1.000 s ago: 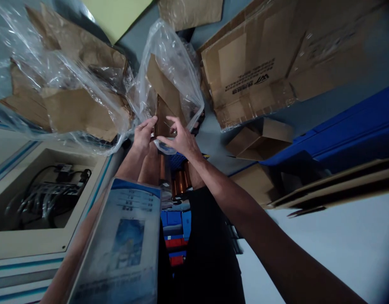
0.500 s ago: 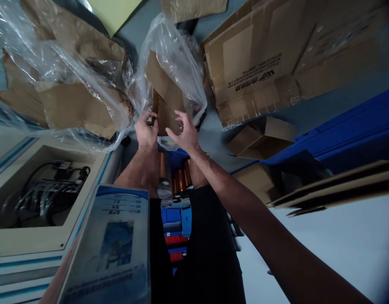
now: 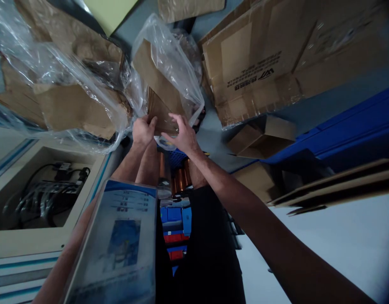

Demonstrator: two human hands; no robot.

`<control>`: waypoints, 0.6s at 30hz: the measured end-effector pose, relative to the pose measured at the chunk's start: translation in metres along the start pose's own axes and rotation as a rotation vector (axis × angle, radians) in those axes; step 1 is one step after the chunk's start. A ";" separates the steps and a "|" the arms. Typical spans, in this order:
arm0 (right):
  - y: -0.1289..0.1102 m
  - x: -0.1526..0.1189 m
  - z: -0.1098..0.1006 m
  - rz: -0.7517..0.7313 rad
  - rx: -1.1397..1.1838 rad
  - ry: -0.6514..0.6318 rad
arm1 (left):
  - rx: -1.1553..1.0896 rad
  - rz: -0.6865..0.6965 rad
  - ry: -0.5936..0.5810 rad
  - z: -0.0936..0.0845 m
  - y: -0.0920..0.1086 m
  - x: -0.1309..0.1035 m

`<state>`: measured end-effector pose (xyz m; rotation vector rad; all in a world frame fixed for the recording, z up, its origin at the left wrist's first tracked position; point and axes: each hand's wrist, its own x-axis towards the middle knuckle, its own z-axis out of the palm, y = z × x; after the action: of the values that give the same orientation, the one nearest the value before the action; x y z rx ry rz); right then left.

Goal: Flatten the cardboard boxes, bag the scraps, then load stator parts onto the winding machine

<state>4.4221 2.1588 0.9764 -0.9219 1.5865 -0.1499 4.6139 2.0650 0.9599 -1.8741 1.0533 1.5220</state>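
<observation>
A stack of brown paper sheets (image 3: 164,107) lies partly inside a clear plastic bag (image 3: 186,69), its near end sticking out of the bag's mouth. At the stack's left near corner, my left hand (image 3: 144,131) is closed on the sheets, thumb on top; its other fingertips are partly hidden. My right hand (image 3: 184,137) has its thumb and fingers apart over the near right part of the stack. A small shiny thing, too small to name, shows by the right fingers. Whether the right fingertips touch the paper is hard to tell.
To the left, brown paper (image 3: 74,107) lies in more clear plastic. A large taped carton (image 3: 251,80) and a small open box (image 3: 264,139) are at the right. Copper-coloured spools (image 3: 180,179) stand below the table edge. A printed card (image 3: 121,245) hangs before me.
The stack and my left hand have shifted slightly left, and the sheets' left edges now show fanned. My right hand has moved a little left and stays spread. The hanging card has swung right.
</observation>
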 end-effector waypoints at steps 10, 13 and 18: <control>-0.020 0.007 -0.006 0.059 -0.136 -0.122 | 0.065 -0.183 0.225 -0.008 0.016 -0.029; -0.021 0.016 -0.008 0.089 -0.185 -0.097 | 0.000 -0.073 0.328 -0.018 0.002 -0.042; -0.008 0.043 -0.012 0.205 -0.326 -0.125 | -0.103 0.033 0.513 -0.061 -0.028 -0.087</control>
<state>4.4178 2.1222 0.9508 -0.9882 1.6033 0.3134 4.6659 2.0555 1.0569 -2.4044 1.2428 1.1505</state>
